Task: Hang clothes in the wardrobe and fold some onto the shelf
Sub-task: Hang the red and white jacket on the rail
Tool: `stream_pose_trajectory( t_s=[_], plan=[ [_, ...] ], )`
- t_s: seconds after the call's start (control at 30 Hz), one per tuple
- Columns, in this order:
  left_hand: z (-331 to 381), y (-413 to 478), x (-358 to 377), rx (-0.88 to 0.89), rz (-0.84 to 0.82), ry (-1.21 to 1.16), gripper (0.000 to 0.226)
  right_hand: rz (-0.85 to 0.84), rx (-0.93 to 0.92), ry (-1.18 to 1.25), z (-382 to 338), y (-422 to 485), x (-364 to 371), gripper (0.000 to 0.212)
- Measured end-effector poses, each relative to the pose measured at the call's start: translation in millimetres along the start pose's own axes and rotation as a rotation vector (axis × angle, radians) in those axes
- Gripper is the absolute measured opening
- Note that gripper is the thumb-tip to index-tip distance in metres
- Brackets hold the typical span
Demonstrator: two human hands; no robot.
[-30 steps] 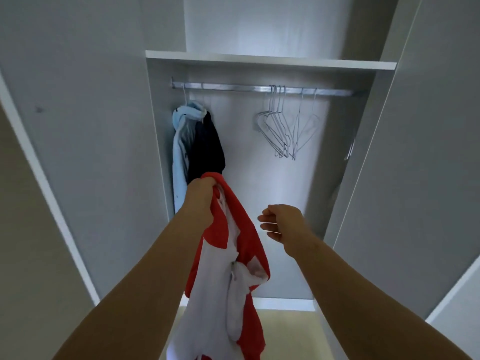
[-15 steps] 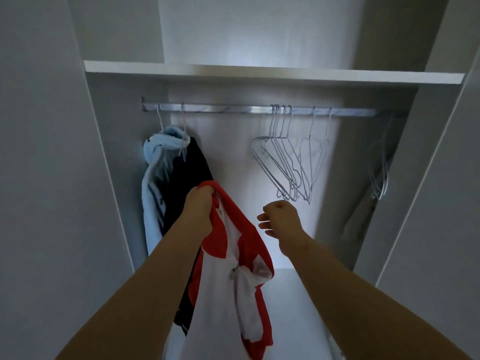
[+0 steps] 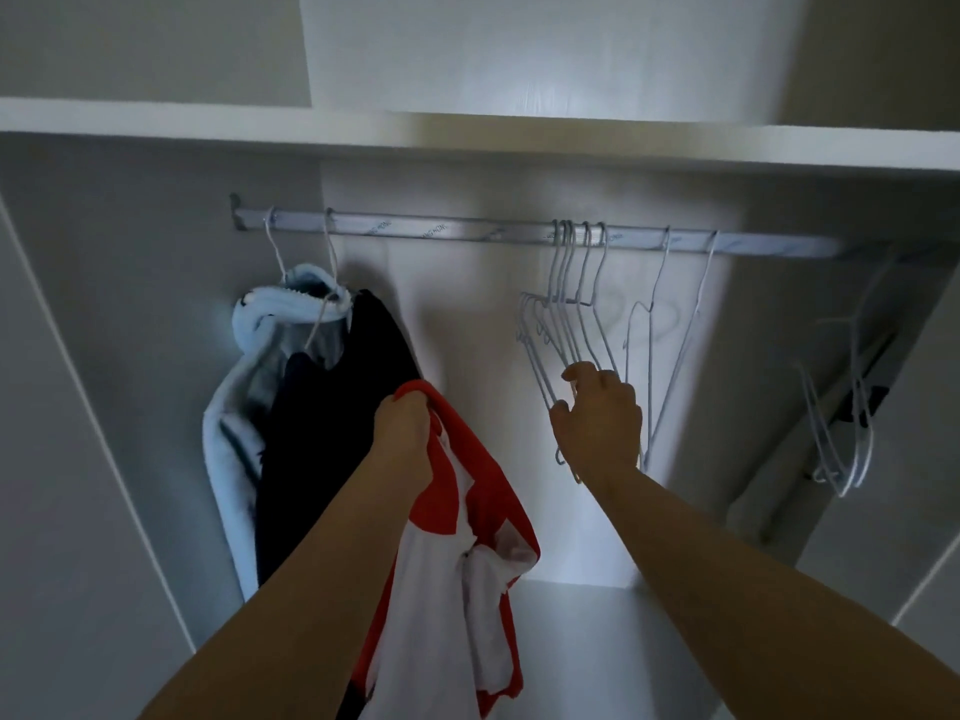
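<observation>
Wardrobe part-filled: pale blue fleece (image 3: 228, 433) and dark garment (image 3: 322, 433) already on metal rail (image 3: 441, 233); left hand (image 3: 402, 433) gripping red-and-white cloth shirt (image 3: 467, 511), right hand (image 3: 602, 418) curling round thin grey wire hanger (image 3: 558, 304); shelf folding apparently ahead.

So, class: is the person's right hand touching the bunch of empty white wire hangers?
Touching. The head view shows the right hand curled round the lower wires of the bunched white wire hangers.

Small dark fitting (image 3: 878, 400) at far right, against a pale grey panel (image 3: 930, 356), partly hidden, kind unclear.
</observation>
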State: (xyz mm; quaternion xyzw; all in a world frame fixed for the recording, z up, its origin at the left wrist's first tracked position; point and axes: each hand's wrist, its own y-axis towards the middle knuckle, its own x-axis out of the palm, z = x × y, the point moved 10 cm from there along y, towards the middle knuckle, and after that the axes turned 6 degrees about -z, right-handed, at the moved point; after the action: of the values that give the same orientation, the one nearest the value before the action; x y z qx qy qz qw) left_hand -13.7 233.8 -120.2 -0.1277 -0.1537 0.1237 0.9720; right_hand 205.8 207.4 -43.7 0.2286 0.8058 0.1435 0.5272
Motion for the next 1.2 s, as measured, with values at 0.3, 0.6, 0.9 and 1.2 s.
stream_pose_trajectory(
  t_s=[0.3, 0.6, 0.9, 1.2],
  plan=[
    [0, 28, 15, 0.057, 0.077, -0.044, 0.019, -0.16, -0.077, -0.217, 18, 49, 36, 0.042],
    [-6, 38, 24, 0.047, 0.094, 0.001, 0.023, -0.144, -0.003, 0.042, 33, 66, 32, 0.026],
    [0, 46, 21, 0.057, 0.066, 0.011, 0.032, -0.072, -0.045, 0.407, 11, 70, 24, 0.012],
    [4, 46, -5, 0.039, 0.041, 0.013, 0.028, -0.246, 0.044, 0.73, 18, 18, 73, 0.023]
  ],
)
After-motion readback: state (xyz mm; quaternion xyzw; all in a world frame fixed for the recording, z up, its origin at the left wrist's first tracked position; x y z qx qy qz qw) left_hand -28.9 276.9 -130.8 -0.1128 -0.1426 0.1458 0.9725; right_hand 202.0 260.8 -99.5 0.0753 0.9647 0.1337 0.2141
